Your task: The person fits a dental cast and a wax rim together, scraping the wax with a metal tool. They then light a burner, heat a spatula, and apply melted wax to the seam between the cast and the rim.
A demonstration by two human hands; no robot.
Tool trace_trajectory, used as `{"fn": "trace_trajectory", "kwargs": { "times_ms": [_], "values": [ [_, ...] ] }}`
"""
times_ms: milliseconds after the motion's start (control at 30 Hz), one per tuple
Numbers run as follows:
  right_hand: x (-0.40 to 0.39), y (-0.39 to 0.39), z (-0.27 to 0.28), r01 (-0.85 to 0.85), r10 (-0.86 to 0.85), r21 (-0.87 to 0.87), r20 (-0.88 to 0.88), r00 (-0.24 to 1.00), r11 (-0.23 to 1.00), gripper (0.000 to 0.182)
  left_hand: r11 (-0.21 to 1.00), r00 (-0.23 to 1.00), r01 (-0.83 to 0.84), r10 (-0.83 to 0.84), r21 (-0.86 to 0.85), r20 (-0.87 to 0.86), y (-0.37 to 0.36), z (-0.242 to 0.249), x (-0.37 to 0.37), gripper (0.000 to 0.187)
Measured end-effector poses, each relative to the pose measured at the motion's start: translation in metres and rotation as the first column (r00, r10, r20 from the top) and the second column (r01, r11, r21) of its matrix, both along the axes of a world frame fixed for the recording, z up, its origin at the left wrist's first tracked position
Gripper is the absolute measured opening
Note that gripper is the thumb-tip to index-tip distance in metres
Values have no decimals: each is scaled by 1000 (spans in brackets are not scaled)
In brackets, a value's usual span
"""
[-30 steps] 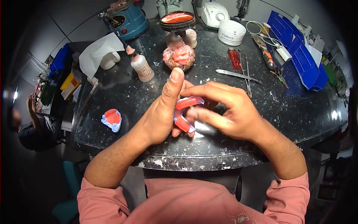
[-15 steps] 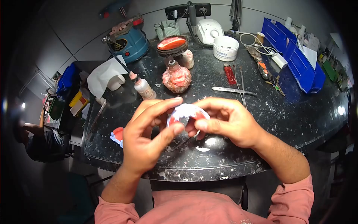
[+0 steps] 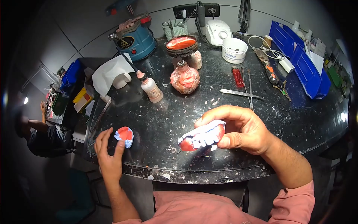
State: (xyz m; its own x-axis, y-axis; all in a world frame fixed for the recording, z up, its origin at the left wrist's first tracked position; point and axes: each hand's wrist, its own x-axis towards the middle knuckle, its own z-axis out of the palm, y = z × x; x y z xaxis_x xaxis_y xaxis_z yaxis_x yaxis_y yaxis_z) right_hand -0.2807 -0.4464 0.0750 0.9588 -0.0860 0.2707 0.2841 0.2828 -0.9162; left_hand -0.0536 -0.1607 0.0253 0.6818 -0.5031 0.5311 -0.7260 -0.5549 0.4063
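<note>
The right hand point(image 3: 250, 131) pinches the white-and-red mold point(image 3: 203, 136) over the near table point(image 3: 153, 155). The left hand point(image 3: 110, 161), spread, seems to reach for the blue-and-red mold point(image 3: 125, 135), left; that needs a soft pinch.

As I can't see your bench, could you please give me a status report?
Right hand holding red-and-white mould. Left hand open at second mould, contact unclear. Nothing visible blocking left hand.

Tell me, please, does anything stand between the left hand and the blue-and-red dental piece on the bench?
Nothing visible does. The left hand is open beside the dental piece; whether they touch, I cannot tell. The bottle stands beyond, out of the way.
</note>
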Motion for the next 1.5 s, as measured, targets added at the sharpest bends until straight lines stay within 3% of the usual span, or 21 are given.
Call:
{"fn": "trace_trajectory", "kwargs": {
  "times_ms": [67,133,167,200,267,367,467,567,667,700,767,833,867,933,1100,1167,1200,1300,1400,1433,1500],
  "values": [
    [0,1,1,27,-18,101,-87,996,994,54,999,1000,4,-4,33,8,-3,-2,-5,43],
    [0,1,1,22,-12,124,-81,997,992,54,999,996,-6,3,-35,-94,-12,1,-7,50],
    [0,-1,0,21,-11,152,-68,998,988,55,991,964,-83,52,-108,-261,-20,8,-15,49],
    [1,-3,-4,23,-13,149,-67,998,989,55,991,964,-81,49,-111,-260,-23,11,-16,49],
    [4,-7,-12,-93,70,214,110,991,972,49,969,902,0,-107,-249,-418,-29,14,-17,46],
    [5,-9,-12,-97,64,233,145,987,968,48,942,832,144,-281,-302,-478,-31,3,-13,43],
    [6,-8,-11,-98,62,266,142,988,959,46,890,808,282,-422,-359,-411,-42,8,-17,27],
    [7,-6,-9,-19,-3,282,77,997,959,42,948,873,218,-296,-233,-387,-54,16,-27,22],
    [10,-6,-12,75,-97,277,67,993,958,35,954,858,254,-298,-158,-418,-60,27,-23,15],
    [10,-6,-9,88,-103,327,29,994,941,33,929,703,203,-358,-309,-614,-63,26,-19,13],
    [11,-7,-3,113,-96,406,-62,993,907,31,822,376,101,-554,-561,-743,-74,33,-17,20],
    [12,-13,-6,116,-72,460,-112,991,881,29,627,10,-183,-769,-757,-639,-88,25,-16,23],
    [12,-15,-8,129,-74,476,-133,988,870,29,566,-141,-228,-825,-793,-548,-93,16,-10,20],
    [14,-20,-15,149,-94,459,-141,986,876,32,580,-160,-298,-813,-758,-560,-113,17,-20,20],
    [16,-25,-15,173,-149,565,-90,985,807,54,665,-308,-140,-733,-733,-607,-152,31,-23,28],
    [14,-28,-13,113,-138,595,-3,990,796,62,610,-473,47,-684,-791,-556,-161,30,-12,34],
    [14,-28,-12,126,-154,594,-3,988,795,62,665,-440,48,-655,-745,-614,-165,37,-17,35],
    [13,-27,-9,147,-167,606,-22,986,782,59,598,-582,-29,-662,-801,-473,-171,21,-15,32],
    [13,-27,-10,136,-140,590,-38,989,796,58,609,-526,-108,-705,-785,-475,-158,25,-30,39],
    [13,-27,-11,120,-115,600,-47,992,791,58,526,-525,-57,-738,-848,-423,-155,24,-30,45],
    [13,-30,-16,75,-75,622,-26,997,779,58,569,-418,-40,-756,-821,-504,-154,29,-33,42]
  ]
}}
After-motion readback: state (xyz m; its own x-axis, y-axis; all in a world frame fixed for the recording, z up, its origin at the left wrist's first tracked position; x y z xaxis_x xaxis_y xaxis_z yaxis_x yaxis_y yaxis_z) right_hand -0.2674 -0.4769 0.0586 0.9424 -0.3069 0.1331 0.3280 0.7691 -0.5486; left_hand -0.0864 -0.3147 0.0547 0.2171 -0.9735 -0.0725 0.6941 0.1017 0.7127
